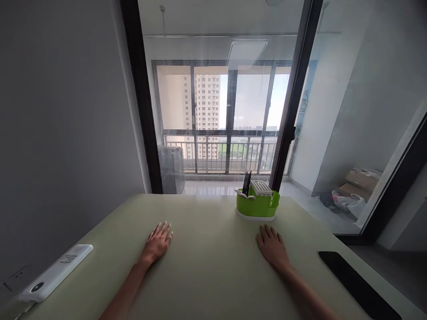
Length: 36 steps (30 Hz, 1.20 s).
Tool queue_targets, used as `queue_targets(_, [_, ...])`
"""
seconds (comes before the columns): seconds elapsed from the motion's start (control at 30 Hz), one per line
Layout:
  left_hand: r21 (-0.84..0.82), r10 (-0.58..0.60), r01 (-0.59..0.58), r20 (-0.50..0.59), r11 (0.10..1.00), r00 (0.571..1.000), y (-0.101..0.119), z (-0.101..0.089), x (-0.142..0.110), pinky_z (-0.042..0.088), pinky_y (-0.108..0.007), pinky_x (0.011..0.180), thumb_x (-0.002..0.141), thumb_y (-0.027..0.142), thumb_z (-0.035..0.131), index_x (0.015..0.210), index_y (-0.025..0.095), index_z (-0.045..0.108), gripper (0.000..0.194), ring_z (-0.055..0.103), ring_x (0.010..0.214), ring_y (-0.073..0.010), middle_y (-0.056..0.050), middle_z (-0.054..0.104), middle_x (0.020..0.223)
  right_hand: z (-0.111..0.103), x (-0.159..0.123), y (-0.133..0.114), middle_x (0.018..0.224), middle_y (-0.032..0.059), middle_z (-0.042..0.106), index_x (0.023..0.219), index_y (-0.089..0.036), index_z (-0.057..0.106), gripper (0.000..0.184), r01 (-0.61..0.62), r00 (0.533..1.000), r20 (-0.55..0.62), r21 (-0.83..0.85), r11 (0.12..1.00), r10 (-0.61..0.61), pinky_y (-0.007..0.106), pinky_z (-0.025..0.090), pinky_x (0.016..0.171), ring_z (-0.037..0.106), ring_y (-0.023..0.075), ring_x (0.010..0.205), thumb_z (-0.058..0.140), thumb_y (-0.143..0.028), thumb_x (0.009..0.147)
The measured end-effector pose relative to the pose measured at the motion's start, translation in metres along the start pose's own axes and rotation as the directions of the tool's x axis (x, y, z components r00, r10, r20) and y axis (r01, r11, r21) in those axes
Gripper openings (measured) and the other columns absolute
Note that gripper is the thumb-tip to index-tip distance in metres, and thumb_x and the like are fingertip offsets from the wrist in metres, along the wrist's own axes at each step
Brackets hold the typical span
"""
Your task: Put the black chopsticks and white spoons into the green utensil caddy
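My left hand (158,243) lies flat, palm down, on the pale green table (207,266), its fingers stretched out and holding nothing. Palm down as well, my right hand (271,245) rests on the tabletop with fingers extended and nothing in it. Just beyond the right fingertips stands a green utensil holder (255,207) with a white base. Black chopsticks (247,183) and white spoons (251,198) stick out of its left part. A white slotted knife block top (261,187) covers its middle.
A white power strip (63,266) lies along the table's left edge, its cord trailing toward me. Along the right edge is a long black mat (356,282). Past the far edge are dark-framed glass doors (143,89); cardboard boxes (362,180) and bags sit behind the glass at right.
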State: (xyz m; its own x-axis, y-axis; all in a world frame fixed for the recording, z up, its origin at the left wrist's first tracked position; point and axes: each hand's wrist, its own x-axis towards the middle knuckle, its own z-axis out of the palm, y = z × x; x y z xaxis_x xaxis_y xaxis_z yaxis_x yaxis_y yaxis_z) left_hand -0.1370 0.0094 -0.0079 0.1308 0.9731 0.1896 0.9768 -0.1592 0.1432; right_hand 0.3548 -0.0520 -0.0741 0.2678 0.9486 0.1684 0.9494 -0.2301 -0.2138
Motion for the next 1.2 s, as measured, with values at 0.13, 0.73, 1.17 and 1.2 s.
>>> queue_targets(0.13, [-0.046,0.006,-0.007,-0.026,0.999,1.000,-0.001,0.000,0.000,0.024,-0.050,0.124,0.097,0.049,0.035,0.151,0.022,0.051,0.063,0.028,0.155,-0.0298,-0.006,0.039,0.163,0.001,0.001,0.001,0.167,0.0087,0.033,0.158,-0.017,0.039,0.065,-0.003,1.000,0.012,0.007,1.000,0.003,0.049,0.014,0.125,0.024,0.0289,0.155,0.022,-0.044,0.102])
queue_targets(0.73, [-0.030,0.002,-0.003,-0.021,1.000,1.000,-0.005,-0.002,0.002,0.025,-0.048,0.125,0.096,0.052,0.033,0.151,0.022,0.051,0.065,0.029,0.154,-0.0295,-0.005,0.040,0.163,0.000,0.002,-0.001,0.166,0.0097,0.035,0.157,-0.016,0.041,0.064,0.002,1.000,-0.004,-0.003,1.000,-0.002,0.048,0.014,0.125,0.026,0.0292,0.154,0.024,-0.043,0.101])
queue_targets(1.17, [0.015,-0.007,0.007,0.014,1.000,1.000,0.003,-0.011,-0.004,0.024,-0.046,0.125,0.098,0.051,0.030,0.154,0.021,0.047,0.066,0.026,0.155,-0.0276,-0.003,0.037,0.164,0.005,0.003,0.001,0.166,0.0088,0.035,0.157,-0.016,0.041,0.063,-0.004,1.000,-0.009,0.000,1.000,0.004,0.049,0.016,0.125,0.027,0.0295,0.154,0.025,-0.041,0.102])
queue_targets(1.2, [0.023,-0.010,0.010,0.020,1.000,1.000,0.004,-0.011,-0.004,0.023,-0.045,0.125,0.098,0.051,0.030,0.154,0.021,0.046,0.066,0.026,0.155,-0.0275,-0.003,0.037,0.164,0.005,0.003,0.001,0.166,0.0090,0.035,0.157,-0.016,0.042,0.063,-0.005,1.000,-0.010,-0.001,1.000,0.005,0.049,0.016,0.125,0.027,0.0296,0.154,0.025,-0.041,0.102])
